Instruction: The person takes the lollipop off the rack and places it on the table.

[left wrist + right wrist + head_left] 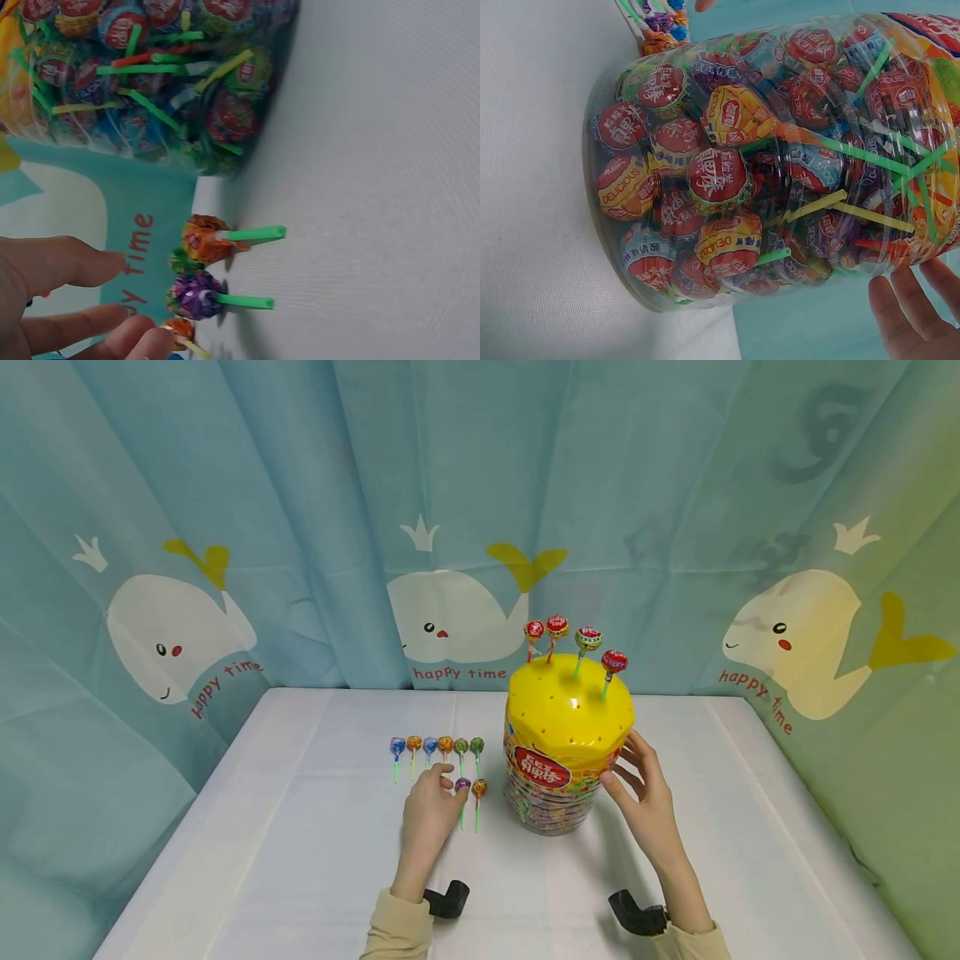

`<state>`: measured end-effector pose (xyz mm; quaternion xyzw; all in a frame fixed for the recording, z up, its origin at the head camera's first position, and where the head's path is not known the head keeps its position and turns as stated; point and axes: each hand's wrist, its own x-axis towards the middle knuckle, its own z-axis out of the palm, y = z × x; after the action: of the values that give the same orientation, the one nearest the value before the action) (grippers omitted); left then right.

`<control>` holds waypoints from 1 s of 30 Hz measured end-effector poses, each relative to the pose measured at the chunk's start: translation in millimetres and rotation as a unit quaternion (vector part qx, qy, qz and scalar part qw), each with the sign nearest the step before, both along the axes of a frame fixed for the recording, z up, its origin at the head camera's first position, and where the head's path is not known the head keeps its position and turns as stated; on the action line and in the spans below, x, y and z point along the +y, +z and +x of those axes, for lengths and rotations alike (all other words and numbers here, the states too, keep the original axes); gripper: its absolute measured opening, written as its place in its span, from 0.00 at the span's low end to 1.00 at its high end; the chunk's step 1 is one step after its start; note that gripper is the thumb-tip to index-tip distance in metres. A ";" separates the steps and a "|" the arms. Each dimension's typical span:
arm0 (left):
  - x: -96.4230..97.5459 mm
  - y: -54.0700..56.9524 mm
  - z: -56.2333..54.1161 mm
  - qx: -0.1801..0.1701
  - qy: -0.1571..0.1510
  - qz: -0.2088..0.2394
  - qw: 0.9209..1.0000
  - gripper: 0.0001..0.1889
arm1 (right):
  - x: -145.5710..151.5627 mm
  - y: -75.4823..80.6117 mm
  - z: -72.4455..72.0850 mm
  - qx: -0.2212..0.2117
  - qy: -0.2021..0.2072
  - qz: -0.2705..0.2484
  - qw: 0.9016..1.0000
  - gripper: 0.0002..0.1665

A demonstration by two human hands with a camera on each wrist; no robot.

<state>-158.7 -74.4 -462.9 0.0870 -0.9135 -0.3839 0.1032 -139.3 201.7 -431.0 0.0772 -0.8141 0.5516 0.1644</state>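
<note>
My left hand [431,810] hovers over the white table beside a purple-wrapped lollipop [196,295] and an orange-wrapped lollipop [202,240], both on green sticks. In the left wrist view its thumb and fingers [52,264] are spread apart with nothing between them. With its fingertips, my right hand [643,802] touches the right side of a large clear jar [697,225] packed with wrapped lollipops. The jar stands upright under a yellow lid [573,727] dotted with small holes. Several lollipops stick up from that lid, among them a red one [615,661] at the right.
Behind my left hand, a row of lollipops lies on the table [300,827], with a blue one [397,745] at its left end. A blue-green curtain [315,527] printed with whales hangs around the table's back and sides. Black wrist mounts [448,900] sit below both hands.
</note>
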 end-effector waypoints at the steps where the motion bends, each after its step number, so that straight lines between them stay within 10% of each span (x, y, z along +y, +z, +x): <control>1: 0.4 1.1 0.4 0.002 -0.001 0.002 1.000 0.20 | 0.2 0.0 0.3 0.000 -0.001 0.000 1.000 0.41; 30: 21.2 64.6 -2.8 0.100 -0.035 0.051 0.993 0.17 | 0.1 -0.7 -0.8 0.002 0.005 -0.008 1.000 0.41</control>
<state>-161.5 -53.1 -398.2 0.0215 -0.8801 -0.4405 0.1757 -140.2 201.8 -431.7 0.0811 -0.8090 0.5587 0.1636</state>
